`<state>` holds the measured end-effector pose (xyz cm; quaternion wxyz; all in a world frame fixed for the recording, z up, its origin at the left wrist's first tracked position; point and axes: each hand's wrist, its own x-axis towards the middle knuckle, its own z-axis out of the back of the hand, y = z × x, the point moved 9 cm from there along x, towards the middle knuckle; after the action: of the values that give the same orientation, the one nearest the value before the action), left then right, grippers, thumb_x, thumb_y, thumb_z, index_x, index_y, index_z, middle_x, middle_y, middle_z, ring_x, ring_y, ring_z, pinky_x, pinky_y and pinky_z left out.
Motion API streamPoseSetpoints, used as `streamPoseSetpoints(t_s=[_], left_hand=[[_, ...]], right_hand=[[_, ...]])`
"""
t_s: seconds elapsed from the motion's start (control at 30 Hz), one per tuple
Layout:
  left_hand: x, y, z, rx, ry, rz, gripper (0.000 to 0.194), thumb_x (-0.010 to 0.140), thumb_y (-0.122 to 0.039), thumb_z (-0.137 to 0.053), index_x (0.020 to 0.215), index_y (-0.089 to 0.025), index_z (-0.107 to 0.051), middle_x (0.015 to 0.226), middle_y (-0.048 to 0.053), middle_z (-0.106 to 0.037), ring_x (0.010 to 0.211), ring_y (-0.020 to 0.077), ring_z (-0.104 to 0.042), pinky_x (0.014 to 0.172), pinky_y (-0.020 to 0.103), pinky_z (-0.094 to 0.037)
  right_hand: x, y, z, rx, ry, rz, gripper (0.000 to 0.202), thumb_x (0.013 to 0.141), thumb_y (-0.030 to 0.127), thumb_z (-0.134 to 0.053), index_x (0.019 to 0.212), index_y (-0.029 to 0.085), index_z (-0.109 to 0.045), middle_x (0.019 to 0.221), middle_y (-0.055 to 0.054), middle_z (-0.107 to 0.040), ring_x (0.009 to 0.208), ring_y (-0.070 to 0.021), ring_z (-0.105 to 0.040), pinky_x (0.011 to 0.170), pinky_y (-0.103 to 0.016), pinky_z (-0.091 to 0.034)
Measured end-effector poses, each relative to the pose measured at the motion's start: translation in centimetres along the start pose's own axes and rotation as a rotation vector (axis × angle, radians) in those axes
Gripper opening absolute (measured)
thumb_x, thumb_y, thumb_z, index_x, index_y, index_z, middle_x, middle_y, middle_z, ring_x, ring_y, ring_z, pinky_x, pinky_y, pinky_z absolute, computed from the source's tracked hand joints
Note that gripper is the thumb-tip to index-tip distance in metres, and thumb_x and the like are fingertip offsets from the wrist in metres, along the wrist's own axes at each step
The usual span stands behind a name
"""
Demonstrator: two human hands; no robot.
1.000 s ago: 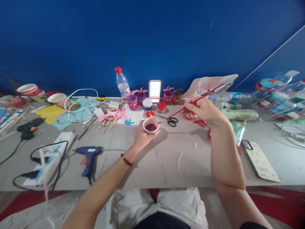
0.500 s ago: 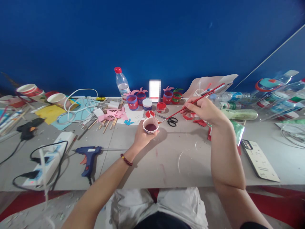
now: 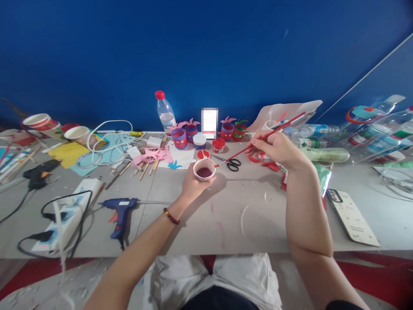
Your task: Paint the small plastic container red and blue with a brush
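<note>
The left hand (image 3: 193,186) was curled around a paper cup (image 3: 203,164), holding it tilted a little toward the wearer, with dark reddish liquid (image 3: 204,173) inside. The cup was above the near-middle of the grey surface (image 3: 206,232), in front of a round red-smeared lid (image 3: 203,154). The right hand (image 3: 271,147) pinched a slim red paintbrush (image 3: 238,151) — its tip pointed down and left, at the cup's right rim, though whether it touched could not be told.

Just behind the lid stood an open pot of red paint (image 3: 218,146) and a white-topped jar (image 3: 199,141); black-handled scissors (image 3: 234,165) lay just right of the cup. Farther back were four small painted containers with paper leaves — a pink-topped one with eyes (image 3: 179,139), another beside it (image 3: 191,132), and two to the right, one pink-leaved (image 3: 227,131), one green-leaved (image 3: 240,133). A red-capped bottle (image 3: 165,113) stood behind the left pair. A blue glue gun (image 3: 121,213) lay left of the left forearm, and a phone (image 3: 353,218) lay right of the right forearm.
</note>
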<state>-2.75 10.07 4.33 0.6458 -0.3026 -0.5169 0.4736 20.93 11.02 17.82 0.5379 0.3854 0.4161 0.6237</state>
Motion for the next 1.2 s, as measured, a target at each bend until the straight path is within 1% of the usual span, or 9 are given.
streamPoseSetpoints(t_s=[0.27,0.53,0.67,0.77,0.83,0.93,1.0,1.1,1.2], left_hand=[[0.0,0.0,0.1,0.011,0.002,-0.007,0.052,0.066,-0.029,-0.084,0.110,-0.022,-0.057,0.111,0.006,-0.065,0.103,0.0235,-0.066,0.086,0.037,-0.053],[-0.1,0.6,0.0,0.002,-0.002,0.030,0.055,0.065,-0.031,-0.085,0.110,-0.022,-0.056,0.109,0.006,-0.064,0.100,0.0224,-0.065,0.085,0.036,-0.053],[-0.2,0.9,0.0,0.009,-0.002,0.035,0.058,0.064,-0.034,-0.086,0.112,-0.022,-0.055,0.109,0.005,-0.064,0.099,0.0223,-0.064,0.085,0.036,-0.053],[-0.1,0.8,-0.1,0.014,0.019,0.007,0.059,0.066,-0.034,-0.085,0.115,-0.022,-0.054,0.111,0.006,-0.063,0.102,0.0233,-0.064,0.088,0.038,-0.052],[0.0,0.5,-0.1,0.008,0.032,-0.023,0.058,0.067,-0.031,-0.083,0.116,-0.022,-0.054,0.112,0.007,-0.063,0.104,0.0236,-0.063,0.091,0.040,-0.052],[0.0,0.1,-0.3,-0.024,0.058,-0.060,0.057,0.068,-0.027,-0.080,0.118,-0.021,-0.052,0.115,0.008,-0.061,0.107,0.0237,-0.062,0.095,0.041,-0.051],[-0.1,0.1,-0.3,-0.055,0.065,-0.051,0.059,0.069,-0.025,-0.078,0.121,-0.022,-0.050,0.119,0.009,-0.060,0.109,0.0235,-0.062,0.096,0.040,-0.051],[-0.2,0.3,-0.3,-0.067,0.049,-0.020,0.062,0.069,-0.024,-0.077,0.124,-0.022,-0.048,0.121,0.010,-0.058,0.111,0.0237,-0.062,0.097,0.041,-0.051],[-0.2,0.2,-0.5,-0.098,0.066,-0.010,0.056,0.070,-0.023,-0.076,0.120,-0.023,-0.052,0.118,0.008,-0.061,0.110,0.0236,-0.063,0.097,0.042,-0.051]], right_hand=[[-0.2,0.0,0.2,0.002,-0.002,-0.003,0.029,0.083,0.050,-0.070,0.070,0.024,-0.065,0.080,-0.006,-0.074,0.078,-0.0218,-0.072,0.081,-0.042,-0.062],[-0.3,0.3,1.0,-0.071,-0.038,0.049,0.031,0.081,0.055,-0.070,0.073,0.025,-0.068,0.083,-0.006,-0.074,0.081,-0.0236,-0.072,0.083,-0.043,-0.060],[-0.4,0.5,1.5,-0.040,-0.085,0.107,0.031,0.084,0.056,-0.066,0.085,0.025,-0.071,0.089,-0.004,-0.075,0.084,-0.0232,-0.073,0.086,-0.044,-0.059],[-0.5,0.5,1.5,-0.040,-0.106,0.132,0.031,0.090,0.057,-0.058,0.096,0.030,-0.071,0.089,-0.004,-0.076,0.087,-0.0239,-0.073,0.088,-0.045,-0.058],[-0.3,0.6,1.1,-0.041,-0.105,0.157,0.032,0.092,0.058,-0.053,0.103,0.032,-0.070,0.094,-0.004,-0.076,0.088,-0.0228,-0.072,0.088,-0.044,-0.058],[0.0,0.9,-0.3,-0.077,-0.082,0.218,0.034,0.095,0.055,-0.050,0.111,0.030,-0.068,0.109,-0.005,-0.074,0.087,-0.0205,-0.072,0.086,-0.042,-0.059],[0.1,1.1,-2.0,-0.179,-0.035,0.256,0.032,0.096,0.049,-0.050,0.114,0.029,-0.067,0.114,-0.005,-0.073,0.090,-0.0212,-0.071,0.090,-0.043,-0.057],[-0.1,1.5,-5.3,-0.365,0.043,0.361,0.031,0.093,0.042,-0.058,0.121,0.030,-0.064,0.121,-0.005,-0.071,0.107,-0.0267,-0.068,0.098,-0.047,-0.052],[-0.9,1.8,-8.8,-0.486,0.117,0.486,0.043,0.091,0.041,-0.060,0.132,0.028,-0.055,0.140,-0.009,-0.060,0.129,-0.0308,-0.056,0.107,-0.052,-0.046]])
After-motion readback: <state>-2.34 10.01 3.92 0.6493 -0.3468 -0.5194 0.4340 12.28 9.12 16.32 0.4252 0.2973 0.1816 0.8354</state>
